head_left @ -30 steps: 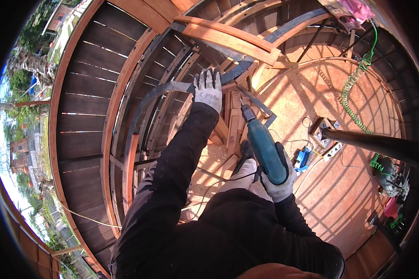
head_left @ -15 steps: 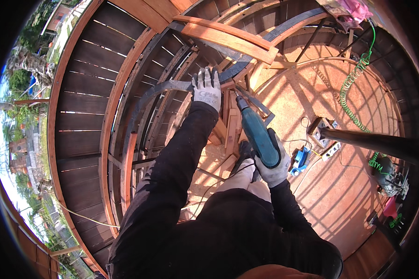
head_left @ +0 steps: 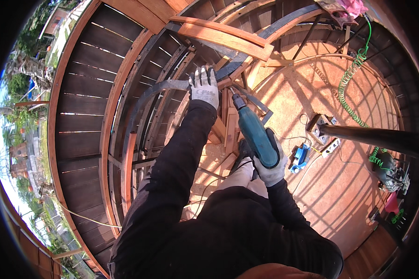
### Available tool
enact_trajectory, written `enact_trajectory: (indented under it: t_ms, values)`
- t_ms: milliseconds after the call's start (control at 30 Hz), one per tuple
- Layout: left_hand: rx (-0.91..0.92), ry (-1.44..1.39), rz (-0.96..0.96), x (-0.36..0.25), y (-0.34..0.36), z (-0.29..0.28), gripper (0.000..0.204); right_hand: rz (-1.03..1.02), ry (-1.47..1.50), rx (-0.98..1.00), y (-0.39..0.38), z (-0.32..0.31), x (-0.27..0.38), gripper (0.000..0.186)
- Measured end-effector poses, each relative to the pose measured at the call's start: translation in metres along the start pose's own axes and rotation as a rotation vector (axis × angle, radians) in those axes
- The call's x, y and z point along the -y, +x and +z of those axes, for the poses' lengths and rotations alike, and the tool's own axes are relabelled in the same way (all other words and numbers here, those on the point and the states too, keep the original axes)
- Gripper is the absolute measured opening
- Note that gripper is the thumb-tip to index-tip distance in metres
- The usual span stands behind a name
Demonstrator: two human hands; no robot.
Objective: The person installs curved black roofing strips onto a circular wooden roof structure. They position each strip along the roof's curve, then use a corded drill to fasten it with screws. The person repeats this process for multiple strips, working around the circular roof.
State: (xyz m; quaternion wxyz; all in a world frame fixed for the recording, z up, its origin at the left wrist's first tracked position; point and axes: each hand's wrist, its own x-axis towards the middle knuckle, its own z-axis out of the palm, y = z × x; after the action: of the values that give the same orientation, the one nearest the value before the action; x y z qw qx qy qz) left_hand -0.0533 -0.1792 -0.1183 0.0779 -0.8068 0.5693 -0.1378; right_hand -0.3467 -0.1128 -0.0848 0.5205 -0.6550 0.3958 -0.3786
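My left hand [head_left: 203,89], in a grey-and-white work glove, lies with its fingers stretched out over a dark curved strip [head_left: 167,85] on the wooden frame. In my gloved right hand [head_left: 273,171] is a teal power drill [head_left: 256,132], gripped around its rear end. The drill's nose points up and left, at a small reddish wood piece [head_left: 224,83] just right of my left hand. Whether the bit touches the wood cannot be made out. Below the drill's nose stand several wood offcuts [head_left: 230,132], close to my feet.
Curved slatted benches [head_left: 81,104] wrap around the left side. Two reddish planks [head_left: 226,39] cross above my hands. To the right are a blue tool [head_left: 300,158], a power strip [head_left: 330,148], a dark post [head_left: 372,138], a green coiled hose [head_left: 343,95] and cables on the floor.
The drill's nose has shifted slightly up and left, toward the small wood piece. My left hand stays on the curved strip. The whole view has moved a little.
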Motion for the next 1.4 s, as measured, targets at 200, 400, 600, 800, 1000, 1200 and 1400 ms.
enact_trajectory:
  t_ms: [200,400,600,800,1000,1200,1400]
  values:
    - [-0.044,-0.007,0.004,0.0,-0.002,0.003,0.081,-0.128,-0.082,0.003,0.003,0.01,-0.01,0.082]
    - [-0.056,-0.176,0.008,0.001,-0.003,-0.005,0.06,-0.159,-0.07,-0.022,0.002,0.014,-0.015,0.082]
    - [-0.058,-0.13,0.02,0.002,-0.002,-0.002,0.061,-0.108,-0.063,-0.04,-0.001,0.018,-0.015,0.078]
    - [-0.085,-0.152,0.02,0.0,-0.003,-0.001,0.06,-0.001,0.157,-0.071,-0.003,0.029,-0.003,0.082]
    - [-0.098,-0.132,0.035,0.002,-0.002,0.001,0.06,0.032,0.259,-0.068,-0.006,0.038,0.0,0.081]
    - [-0.042,-0.193,0.008,0.0,-0.002,-0.008,0.06,-0.052,0.092,-0.063,-0.005,0.035,-0.008,0.082]
    - [-0.024,-0.039,-0.01,-0.002,-0.002,-0.002,0.079,-0.061,0.063,-0.06,-0.006,0.037,-0.012,0.083]
